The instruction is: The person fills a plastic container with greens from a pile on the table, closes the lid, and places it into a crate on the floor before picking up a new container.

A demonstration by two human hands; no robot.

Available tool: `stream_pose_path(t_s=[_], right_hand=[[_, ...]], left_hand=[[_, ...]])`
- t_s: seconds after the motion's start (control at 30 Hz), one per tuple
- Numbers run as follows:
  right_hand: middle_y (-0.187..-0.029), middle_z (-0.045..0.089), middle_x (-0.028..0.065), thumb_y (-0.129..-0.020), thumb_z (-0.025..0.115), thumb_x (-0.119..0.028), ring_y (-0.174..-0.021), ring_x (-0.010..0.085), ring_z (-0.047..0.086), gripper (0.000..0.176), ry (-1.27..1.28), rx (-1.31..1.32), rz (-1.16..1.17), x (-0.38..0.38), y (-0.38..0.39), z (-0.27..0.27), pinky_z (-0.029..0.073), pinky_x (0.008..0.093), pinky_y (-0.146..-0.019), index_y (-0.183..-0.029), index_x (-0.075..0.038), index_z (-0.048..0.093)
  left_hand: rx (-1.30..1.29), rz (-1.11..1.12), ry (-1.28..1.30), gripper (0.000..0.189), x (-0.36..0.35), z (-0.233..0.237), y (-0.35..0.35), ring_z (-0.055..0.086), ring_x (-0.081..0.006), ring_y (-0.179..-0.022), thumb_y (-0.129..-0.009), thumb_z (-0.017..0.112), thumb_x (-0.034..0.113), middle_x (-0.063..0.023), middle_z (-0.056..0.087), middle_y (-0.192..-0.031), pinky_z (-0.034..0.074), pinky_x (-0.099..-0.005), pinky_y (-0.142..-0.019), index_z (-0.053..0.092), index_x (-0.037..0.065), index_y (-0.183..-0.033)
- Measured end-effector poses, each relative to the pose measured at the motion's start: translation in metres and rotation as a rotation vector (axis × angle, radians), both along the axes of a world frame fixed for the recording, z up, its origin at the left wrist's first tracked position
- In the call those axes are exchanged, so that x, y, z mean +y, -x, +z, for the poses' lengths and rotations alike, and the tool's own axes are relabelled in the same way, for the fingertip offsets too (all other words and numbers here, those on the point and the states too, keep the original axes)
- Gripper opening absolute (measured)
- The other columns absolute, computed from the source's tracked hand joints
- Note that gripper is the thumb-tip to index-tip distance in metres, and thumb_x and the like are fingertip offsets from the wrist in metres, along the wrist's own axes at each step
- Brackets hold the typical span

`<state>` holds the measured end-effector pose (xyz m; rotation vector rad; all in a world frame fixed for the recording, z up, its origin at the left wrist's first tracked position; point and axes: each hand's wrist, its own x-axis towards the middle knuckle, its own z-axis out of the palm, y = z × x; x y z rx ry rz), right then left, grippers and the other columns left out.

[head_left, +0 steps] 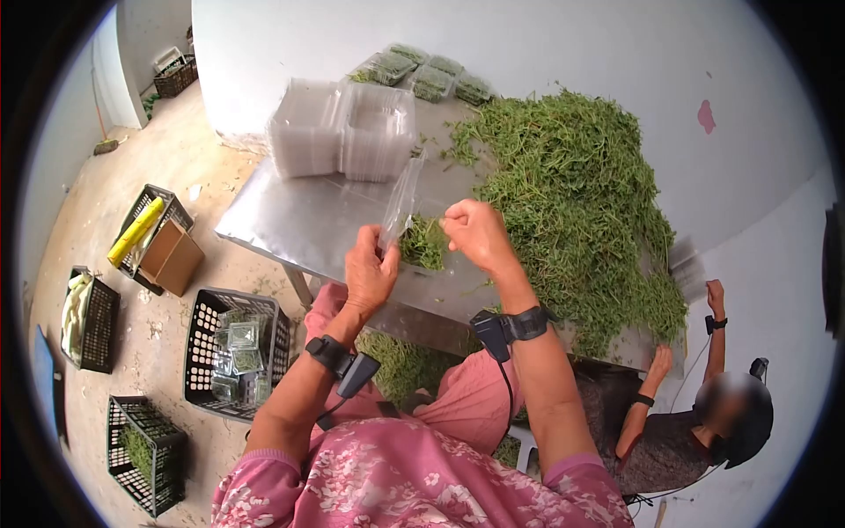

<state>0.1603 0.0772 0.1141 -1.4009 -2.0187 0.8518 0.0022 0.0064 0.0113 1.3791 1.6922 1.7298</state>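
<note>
My left hand (371, 268) grips a clear plastic container (401, 201), which is tilted up on its edge over the metal table (326, 207). To its right, my right hand (475, 234) has its fingers curled together beside a small bunch of greens (425, 245); whether anything is between them is too small to tell. A large heap of green stems (572, 194) covers the right part of the table. Two tall stacks of clear empty containers (304, 132) stand behind my left hand.
Filled packs (431, 79) lie at the table's back edge. A crate with packs (233, 352) and other black crates (145, 453) stand on the floor at left. At right, a co-worker (678, 440) reaches toward the heap, near blurred containers (691, 268).
</note>
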Motion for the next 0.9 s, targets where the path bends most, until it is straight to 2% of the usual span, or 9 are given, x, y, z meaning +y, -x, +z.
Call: stream_pose_path(t_s=[0.1, 0.13, 0.23, 0.33, 0.43, 0.53, 0.73, 0.83, 0.9], right_hand=[[-0.076, 0.07, 0.015, -0.082, 0.069, -0.012, -0.07, 0.022, 0.069, 0.019, -0.228, -0.2, 0.015, -0.002, 0.0, -0.006, 0.052, 0.0332, -0.063, -0.092, 0.003, 0.066], [-0.076, 0.068, 0.02, -0.08, 0.07, -0.014, -0.072, 0.0309, 0.069, 0.022, -0.243, -0.234, 0.002, -0.001, 0.0, -0.007, 0.053, 0.0377, -0.067, -0.094, 0.003, 0.067], [-0.078, 0.067, 0.0238, -0.08, 0.07, -0.015, -0.075, 0.0369, 0.068, 0.022, -0.224, -0.353, 0.012, -0.007, 0.003, -0.004, 0.052, 0.0416, -0.069, -0.092, 0.003, 0.067], [-0.08, 0.065, 0.0272, -0.081, 0.068, -0.014, -0.081, 0.0419, 0.067, 0.022, -0.216, -0.497, 0.062, -0.005, 0.01, -0.013, 0.052, 0.0462, -0.072, -0.091, 0.005, 0.067], [-0.091, 0.067, 0.0293, -0.083, 0.064, -0.013, -0.091, 0.0437, 0.066, 0.02, -0.083, -0.703, 0.101, -0.006, 0.027, -0.005, 0.054, 0.0461, -0.079, -0.092, 0.004, 0.069], [-0.094, 0.067, 0.0281, -0.081, 0.062, -0.008, -0.092, 0.0421, 0.067, 0.018, -0.083, -0.757, 0.14, -0.002, 0.04, -0.006, 0.055, 0.0463, -0.079, -0.092, 0.004, 0.071], [-0.093, 0.068, 0.0266, -0.079, 0.06, -0.003, -0.091, 0.0422, 0.067, 0.018, -0.114, -0.777, 0.239, 0.003, 0.045, -0.016, 0.055, 0.0459, -0.078, -0.092, 0.002, 0.071], [-0.095, 0.068, 0.0246, -0.08, 0.061, -0.004, -0.093, 0.0421, 0.066, 0.017, -0.151, -0.559, 0.154, 0.002, 0.022, -0.012, 0.054, 0.0456, -0.079, -0.094, 0.001, 0.069], [-0.098, 0.067, 0.0238, -0.08, 0.062, -0.003, -0.095, 0.0412, 0.065, 0.017, -0.289, -0.346, 0.139, 0.006, -0.008, -0.013, 0.053, 0.0452, -0.081, -0.096, 0.001, 0.068]], left_hand=[[-0.02, -0.01, 0.001, 0.022, 0.0, 0.0, 0.0, 0.064, -0.0279, -0.06, -0.084, 0.063, 0.011, -0.0161, 0.064, -0.071, 0.05, -0.0376, -0.059, 0.053, 0.001, -0.1], [-0.024, -0.015, 0.012, 0.022, 0.0, 0.0, 0.0, 0.064, -0.0281, -0.06, -0.084, 0.063, 0.011, -0.0162, 0.064, -0.071, 0.05, -0.0377, -0.059, 0.053, 0.001, -0.101], [-0.023, -0.03, 0.029, 0.023, 0.0, 0.0, 0.001, 0.064, -0.0286, -0.06, -0.084, 0.063, 0.01, -0.0165, 0.064, -0.072, 0.05, -0.0379, -0.059, 0.053, 0.001, -0.102], [-0.007, -0.024, 0.022, 0.024, 0.0, 0.0, 0.001, 0.063, -0.029, -0.059, -0.084, 0.063, 0.01, -0.0166, 0.064, -0.071, 0.049, -0.0378, -0.058, 0.052, 0.001, -0.103], [-0.016, -0.029, 0.032, 0.024, 0.001, -0.001, 0.0, 0.062, -0.0283, -0.058, -0.084, 0.063, 0.01, -0.0162, 0.064, -0.07, 0.048, -0.0375, -0.057, 0.052, 0.001, -0.103], [-0.03, -0.046, 0.034, 0.024, 0.002, -0.004, 0.001, 0.059, -0.0249, -0.055, -0.085, 0.063, 0.011, -0.0146, 0.062, -0.068, 0.047, -0.0365, -0.055, 0.053, 0.0, -0.103], [0.006, -0.012, -0.074, 0.024, 0.008, -0.017, 0.0, 0.048, -0.017, -0.05, -0.086, 0.065, 0.011, -0.0091, 0.052, -0.06, 0.041, -0.0333, -0.051, 0.053, -0.001, -0.102], [0.024, -0.011, -0.048, 0.023, 0.006, -0.014, 0.001, 0.05, -0.0172, -0.051, -0.086, 0.065, 0.01, -0.0096, 0.053, -0.062, 0.042, -0.0331, -0.051, 0.053, -0.001, -0.102], [0.034, -0.012, -0.05, 0.022, 0.004, -0.01, 0.0, 0.051, -0.0175, -0.051, -0.087, 0.065, 0.01, -0.0102, 0.054, -0.063, 0.042, -0.033, -0.051, 0.053, 0.0, -0.102]])
